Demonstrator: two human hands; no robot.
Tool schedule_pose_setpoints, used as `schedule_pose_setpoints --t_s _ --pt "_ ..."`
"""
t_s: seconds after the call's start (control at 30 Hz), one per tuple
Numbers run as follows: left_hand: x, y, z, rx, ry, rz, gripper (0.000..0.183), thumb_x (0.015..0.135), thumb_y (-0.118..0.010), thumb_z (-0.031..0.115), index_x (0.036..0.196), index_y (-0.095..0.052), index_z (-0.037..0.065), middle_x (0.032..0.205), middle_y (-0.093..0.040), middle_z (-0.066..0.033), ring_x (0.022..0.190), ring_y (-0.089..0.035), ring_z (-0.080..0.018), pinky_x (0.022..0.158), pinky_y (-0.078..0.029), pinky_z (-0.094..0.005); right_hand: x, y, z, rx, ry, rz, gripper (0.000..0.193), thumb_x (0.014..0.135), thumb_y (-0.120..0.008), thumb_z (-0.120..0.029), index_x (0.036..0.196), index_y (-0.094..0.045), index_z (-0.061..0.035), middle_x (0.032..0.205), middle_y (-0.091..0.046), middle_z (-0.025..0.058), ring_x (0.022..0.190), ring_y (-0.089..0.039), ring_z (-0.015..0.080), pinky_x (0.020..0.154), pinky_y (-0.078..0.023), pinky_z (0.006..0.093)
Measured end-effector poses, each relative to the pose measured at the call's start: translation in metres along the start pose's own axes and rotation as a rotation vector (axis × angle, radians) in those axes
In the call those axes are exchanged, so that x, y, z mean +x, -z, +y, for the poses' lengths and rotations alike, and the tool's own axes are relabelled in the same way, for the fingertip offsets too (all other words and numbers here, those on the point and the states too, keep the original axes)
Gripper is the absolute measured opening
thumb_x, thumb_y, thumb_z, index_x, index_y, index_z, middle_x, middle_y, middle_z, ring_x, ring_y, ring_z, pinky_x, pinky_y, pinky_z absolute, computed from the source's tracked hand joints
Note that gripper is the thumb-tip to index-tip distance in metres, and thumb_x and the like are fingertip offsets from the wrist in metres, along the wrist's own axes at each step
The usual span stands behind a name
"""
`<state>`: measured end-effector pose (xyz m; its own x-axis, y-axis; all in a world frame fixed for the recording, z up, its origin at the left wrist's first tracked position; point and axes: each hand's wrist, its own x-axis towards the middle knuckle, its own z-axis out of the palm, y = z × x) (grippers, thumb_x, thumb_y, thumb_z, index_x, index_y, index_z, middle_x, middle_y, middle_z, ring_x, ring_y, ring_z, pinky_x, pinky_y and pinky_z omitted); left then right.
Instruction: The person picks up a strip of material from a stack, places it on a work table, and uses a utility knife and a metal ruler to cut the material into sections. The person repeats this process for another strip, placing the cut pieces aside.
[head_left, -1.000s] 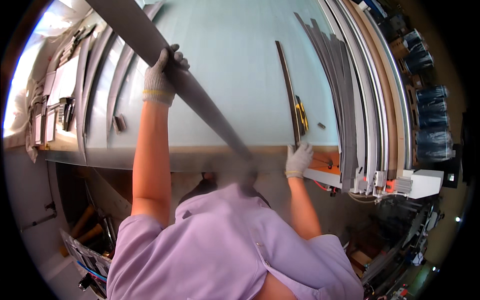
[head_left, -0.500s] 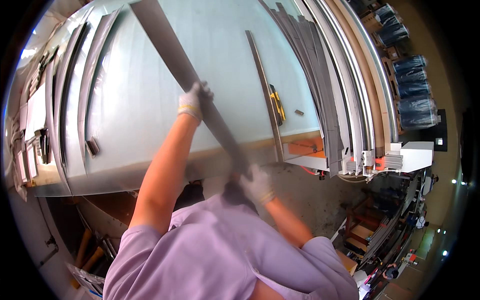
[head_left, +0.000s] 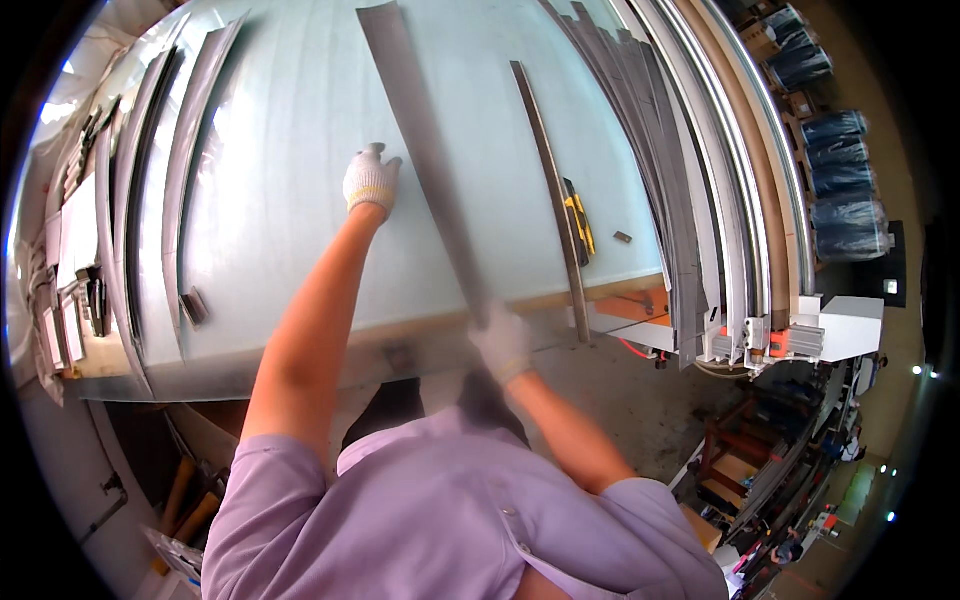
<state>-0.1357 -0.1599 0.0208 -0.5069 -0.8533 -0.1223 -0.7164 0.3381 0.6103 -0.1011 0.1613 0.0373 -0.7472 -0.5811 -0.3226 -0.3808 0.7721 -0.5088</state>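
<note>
A long flat grey strip [head_left: 415, 120] slants across the table's pale glassy top [head_left: 290, 180], its far end near the back. My right hand [head_left: 500, 340], in a white knit glove and smeared by motion, grips the near end of the strip at the table's front edge. My left hand [head_left: 372, 182], gloved the same way, is off the strip, just to its left, with fingers apart and nothing in them. A narrow dark metal bar [head_left: 550, 190] lies to the right, with a yellow-and-black utility knife [head_left: 580, 220] beside it.
Several grey strips [head_left: 655, 150] are stacked along the right, next to a machine with metal rollers [head_left: 745, 150]. More curved strips [head_left: 195, 130] lie at the left. Small offcuts rest near the left strips [head_left: 194, 306] and right of the knife [head_left: 622, 237]. Wrapped blue rolls [head_left: 845, 225] stand far right.
My left hand has let go of the strip and moved slightly left. The strip's far end has swung to the right, with my right hand still on its near end.
</note>
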Motion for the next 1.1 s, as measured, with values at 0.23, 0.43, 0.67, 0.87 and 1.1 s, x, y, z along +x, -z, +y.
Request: schedule_pose_setpoints --t_s 0.23,0.43,0.67,0.87,1.1 --pt "0.024 0.011 0.029 0.534 -0.468 -0.224 0.036 0.084 -0.072 0.032 0.116 -0.068 0.017 0.143 -0.052 -0.0042 0.13 -0.05 -0.0311 0.109 -0.04 -0.0455 0.097 -0.016 -0.062 -0.054 0.052 0.083 0.039 0.081 -0.07 -0.027 0.105 -0.055 -0.0007 0.085 -0.069 0.0233 0.082 -0.068 0.0427 0.073 -0.056 0.0499" --pt "0.056 0.004 0.042 0.632 -0.499 -0.316 0.046 0.082 -0.078 0.024 0.12 -0.061 0.005 0.136 -0.054 -0.0121 0.127 -0.053 -0.0298 0.105 -0.046 -0.0411 0.109 -0.018 -0.079 -0.176 0.043 0.101 0.041 0.081 -0.073 -0.029 0.102 -0.054 0.002 0.08 -0.068 0.0197 0.077 -0.07 0.0358 0.07 -0.058 0.0435" --pt "0.052 0.004 0.053 0.681 -0.456 -0.309 0.048 0.075 -0.072 -0.001 0.121 -0.06 0.005 0.136 -0.054 -0.0128 0.122 -0.058 -0.0306 0.104 -0.047 -0.0413 0.052 -0.003 -0.002 0.05 0.014 0.175 0.036 0.086 -0.07 -0.035 0.102 -0.062 -0.0035 0.087 -0.067 0.0183 0.087 -0.067 0.0366 0.075 -0.052 0.0485" --pt "0.054 0.004 0.059 0.737 -0.491 -0.309 0.057 0.076 -0.084 0.023 0.123 -0.057 0.006 0.134 -0.055 -0.0118 0.123 -0.058 -0.0298 0.104 -0.045 -0.0436 0.017 0.046 0.112 -0.208 -0.223 0.597 0.037 0.084 -0.073 -0.023 0.113 -0.059 -0.0045 0.111 -0.056 0.0219 0.106 -0.054 0.0407 0.093 -0.043 0.0514" --pt "0.049 0.006 0.065 0.797 -0.465 -0.318 0.067 0.077 -0.083 0.027 0.133 -0.052 0.008 0.136 -0.054 -0.0117 0.123 -0.057 -0.0315 0.104 -0.045 -0.0455 -0.06 0.05 0.12 -0.082 -0.295 0.278 0.045 0.085 -0.071 -0.018 0.125 -0.056 -0.0051 0.121 -0.055 0.0222 0.107 -0.055 0.0408 0.09 -0.045 0.0494"
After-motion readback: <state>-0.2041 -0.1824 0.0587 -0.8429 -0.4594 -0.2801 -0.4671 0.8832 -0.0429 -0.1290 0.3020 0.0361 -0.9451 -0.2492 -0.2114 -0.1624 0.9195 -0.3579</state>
